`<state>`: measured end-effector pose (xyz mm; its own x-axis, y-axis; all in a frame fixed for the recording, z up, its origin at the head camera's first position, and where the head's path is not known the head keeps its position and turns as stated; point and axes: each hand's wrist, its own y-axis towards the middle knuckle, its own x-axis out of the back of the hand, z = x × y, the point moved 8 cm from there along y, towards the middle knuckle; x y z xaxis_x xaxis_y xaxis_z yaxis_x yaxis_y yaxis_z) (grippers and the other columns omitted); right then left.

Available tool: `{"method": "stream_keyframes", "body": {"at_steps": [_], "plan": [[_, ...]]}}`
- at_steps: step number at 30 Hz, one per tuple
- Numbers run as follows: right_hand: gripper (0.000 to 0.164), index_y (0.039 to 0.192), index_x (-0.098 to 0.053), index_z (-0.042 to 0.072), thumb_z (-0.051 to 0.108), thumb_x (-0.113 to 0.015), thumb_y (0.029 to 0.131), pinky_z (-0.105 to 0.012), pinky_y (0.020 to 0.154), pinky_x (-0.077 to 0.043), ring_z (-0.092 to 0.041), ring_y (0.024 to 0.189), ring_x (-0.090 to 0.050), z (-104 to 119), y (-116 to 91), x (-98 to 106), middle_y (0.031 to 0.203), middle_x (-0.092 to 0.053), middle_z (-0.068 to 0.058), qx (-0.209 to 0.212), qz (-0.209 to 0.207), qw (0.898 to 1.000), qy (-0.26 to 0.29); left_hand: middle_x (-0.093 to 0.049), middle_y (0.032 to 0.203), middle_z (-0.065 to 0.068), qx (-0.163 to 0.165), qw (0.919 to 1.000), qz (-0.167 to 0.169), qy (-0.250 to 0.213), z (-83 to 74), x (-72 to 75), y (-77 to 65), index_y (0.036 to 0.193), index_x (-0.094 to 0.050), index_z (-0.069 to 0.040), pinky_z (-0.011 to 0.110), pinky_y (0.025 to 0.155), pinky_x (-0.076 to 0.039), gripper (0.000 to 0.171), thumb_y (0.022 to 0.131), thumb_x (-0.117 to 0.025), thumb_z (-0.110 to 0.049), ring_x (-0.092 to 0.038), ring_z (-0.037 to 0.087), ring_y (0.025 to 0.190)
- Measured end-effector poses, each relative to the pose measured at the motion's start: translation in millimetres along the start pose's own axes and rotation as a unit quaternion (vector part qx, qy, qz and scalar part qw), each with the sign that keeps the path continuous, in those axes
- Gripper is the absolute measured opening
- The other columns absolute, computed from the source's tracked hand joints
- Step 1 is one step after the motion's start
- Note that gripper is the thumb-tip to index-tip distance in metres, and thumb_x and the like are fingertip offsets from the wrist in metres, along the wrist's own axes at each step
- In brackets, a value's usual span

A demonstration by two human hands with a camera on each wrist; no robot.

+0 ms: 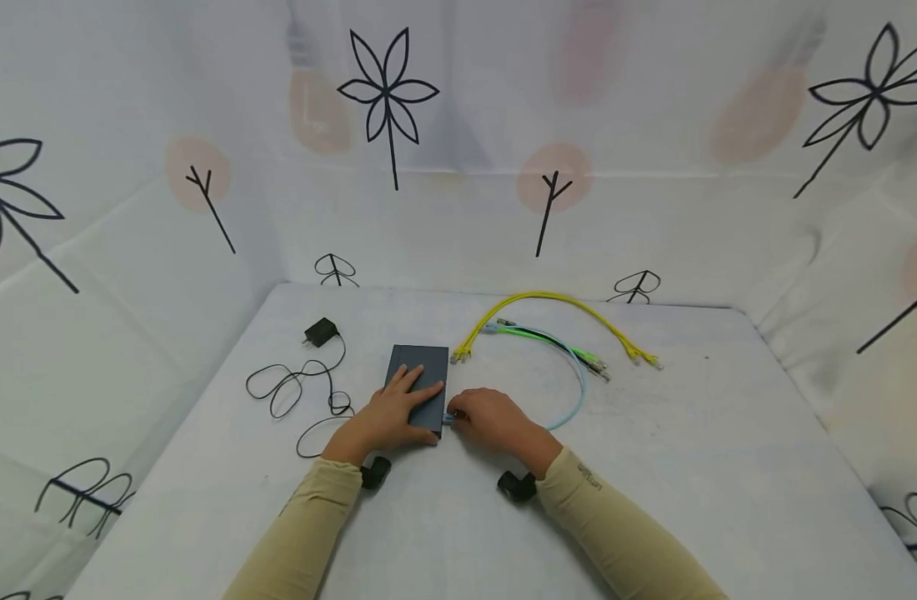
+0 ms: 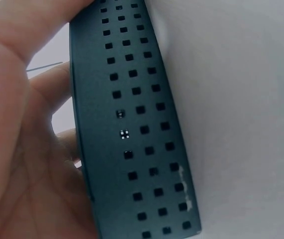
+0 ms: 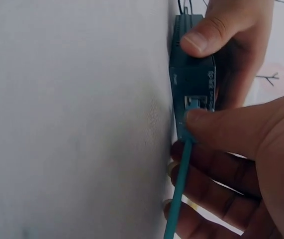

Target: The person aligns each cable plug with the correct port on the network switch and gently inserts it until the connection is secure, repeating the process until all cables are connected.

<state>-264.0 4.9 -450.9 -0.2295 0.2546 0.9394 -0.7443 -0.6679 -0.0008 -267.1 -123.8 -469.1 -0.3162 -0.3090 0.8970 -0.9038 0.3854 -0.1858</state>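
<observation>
A dark flat network switch [image 1: 419,358] lies on the table. Across its top my left hand [image 1: 391,417] spreads its fingers, while the thumb [image 3: 199,42] bears on its vented side, so the hand holds it. My right hand [image 1: 496,421] pinches the plug end of a light blue Ethernet cable [image 1: 583,387] between thumb and fingers. In the right wrist view that plug [image 3: 194,104] is at a port in the switch's end face; how deep it sits is partly hidden by the thumb. The left wrist view shows the perforated side [image 2: 127,99] up close.
Left of the switch lies a black power adapter [image 1: 320,332] with a loosely looped thin cord [image 1: 289,377] running toward the left hand. Yellow cables [image 1: 541,295] arch behind on the right. Green and black cables [image 1: 552,340] lie beside the blue one. Patterned cloth surrounds the white table [image 1: 691,442].
</observation>
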Motion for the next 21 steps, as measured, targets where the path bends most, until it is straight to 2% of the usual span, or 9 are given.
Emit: {"method": "stream_keyframes", "body": {"at_steps": [9,14,21], "plan": [[0.021,0.113,-0.071,0.014,0.018,-0.064,0.093,-0.033,0.081,-0.051,-0.011,0.09,-0.063,-12,-3,4,0.101,-0.07,0.003,-0.006,0.013,0.999,0.051,-0.01,0.165,0.004,-0.001,1.0,-0.001,0.002,-0.4,0.5,0.5,0.151,-0.032,-0.039,0.064,0.111,-0.026,0.087,0.077,-0.072,-0.061,0.0,0.033,0.152],[0.02,0.111,-0.072,0.014,0.018,-0.065,0.093,-0.031,0.08,-0.051,-0.01,0.088,-0.063,-24,-6,15,0.1,-0.07,0.005,-0.018,-0.007,0.998,0.064,-0.01,0.164,0.004,0.002,1.0,-0.001,0.005,0.1,0.4,1.2,0.151,-0.032,-0.038,0.064,0.111,-0.026,0.087,0.077,-0.072,-0.061,0.0,0.033,0.152],[0.021,0.112,-0.072,0.014,0.021,-0.064,0.094,-0.029,0.077,-0.05,-0.009,0.087,-0.061,-50,-12,33,0.1,-0.07,0.005,-0.057,-0.029,0.994,0.085,-0.011,0.164,0.004,0.0,1.0,-0.002,0.002,-0.8,0.8,0.3,0.15,-0.033,-0.038,0.064,0.111,-0.025,0.087,0.077,-0.073,-0.06,0.0,0.033,0.152]]}}
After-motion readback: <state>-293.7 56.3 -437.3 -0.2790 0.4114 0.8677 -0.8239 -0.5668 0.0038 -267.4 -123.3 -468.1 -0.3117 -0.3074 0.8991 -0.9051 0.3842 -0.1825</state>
